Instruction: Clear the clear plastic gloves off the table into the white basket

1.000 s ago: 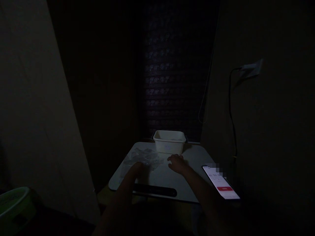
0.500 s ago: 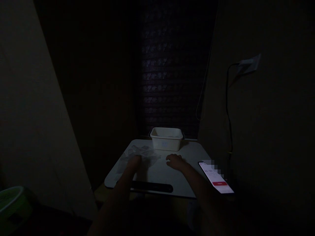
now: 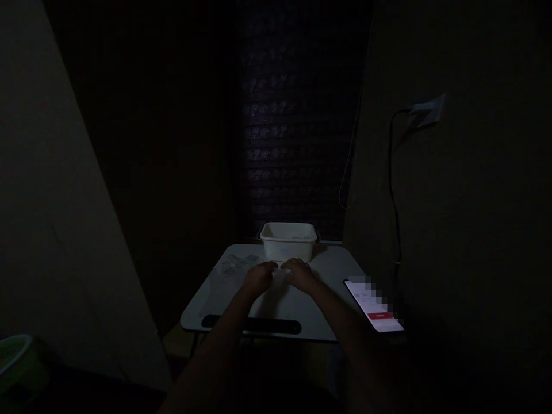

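Note:
In dim light, my left hand [image 3: 259, 278] and my right hand [image 3: 299, 274] are close together over the white folding table [image 3: 314, 310], fingertips nearly meeting. The fingers of both hands are bent inward and look closed; a faint pale patch shows between them, too dark to name. A thin, clear, crumpled plastic sheet or bag [image 3: 235, 263] lies to the left of my left hand, and whether it reaches into the fingers cannot be seen. Just beyond my hands stands a white plastic bin [image 3: 288, 250] with something pale inside.
A lit phone [image 3: 374, 307] lies at the table's right edge. A dark slot strip [image 3: 271, 326] runs along the near edge. A black cable [image 3: 391, 172] hangs from a wall outlet on the right. A green basket [image 3: 19, 365] sits low at left; dark blinds [image 3: 276, 132] hang behind.
My left hand has moved right and slightly forward, off the visible plastic. My right hand has shifted slightly left and forward, its fingers now less spread. The view has moved slightly.

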### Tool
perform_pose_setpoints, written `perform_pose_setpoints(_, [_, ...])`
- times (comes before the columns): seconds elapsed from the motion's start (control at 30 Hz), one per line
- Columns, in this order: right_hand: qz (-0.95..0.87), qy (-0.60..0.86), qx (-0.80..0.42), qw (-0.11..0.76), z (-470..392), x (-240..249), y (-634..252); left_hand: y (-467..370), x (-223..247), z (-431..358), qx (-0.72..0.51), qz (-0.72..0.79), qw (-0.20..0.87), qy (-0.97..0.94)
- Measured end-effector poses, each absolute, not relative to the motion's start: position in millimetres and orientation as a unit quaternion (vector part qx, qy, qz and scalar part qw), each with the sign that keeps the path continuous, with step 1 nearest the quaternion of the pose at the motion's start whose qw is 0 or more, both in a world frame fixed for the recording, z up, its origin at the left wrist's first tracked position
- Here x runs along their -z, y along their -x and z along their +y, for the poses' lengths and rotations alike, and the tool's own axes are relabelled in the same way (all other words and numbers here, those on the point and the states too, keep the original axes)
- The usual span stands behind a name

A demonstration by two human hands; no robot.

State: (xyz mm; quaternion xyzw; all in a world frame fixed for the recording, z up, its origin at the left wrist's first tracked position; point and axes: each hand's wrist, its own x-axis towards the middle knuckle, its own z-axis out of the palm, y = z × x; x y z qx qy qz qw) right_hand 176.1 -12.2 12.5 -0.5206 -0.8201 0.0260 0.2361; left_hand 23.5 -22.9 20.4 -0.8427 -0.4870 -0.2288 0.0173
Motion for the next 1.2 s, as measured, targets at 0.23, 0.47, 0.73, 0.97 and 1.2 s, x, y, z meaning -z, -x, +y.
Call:
perform_pose_setpoints(0.23, [-0.781, 0.546, -0.026, 0.301, -1.7, -7.5, -199.5, -44.2, -19.0, -23.0, 0.177, -0.528, 0.012, 0.831])
perform_pose_setpoints(0.47, [-0.760, 0.572, -0.030, 0.307, 1.2, 0.9, -229.9, -34.4, -17.6, -15.2, 0.110, -0.606, -0.002, 0.788])
perform_pose_setpoints(0.73, [-0.721, 0.656, -0.024, 0.223, -6.1, 1.9, -255.0, -32.1, -27.3, -15.8, 0.130, -0.614, 0.011, 0.778])
perform_pose_setpoints(0.97, [-0.789, 0.575, -0.007, 0.215, -21.5, -6.7, -239.1, -60.2, -28.2, -24.0, 0.136, -0.571, 0.047, 0.809])
perform_pose_setpoints(1.2, [-0.788, 0.547, -0.017, 0.283, -15.6, -12.8, -227.3, -70.3, -26.2, -26.5, 0.175, -0.508, 0.029, 0.843])
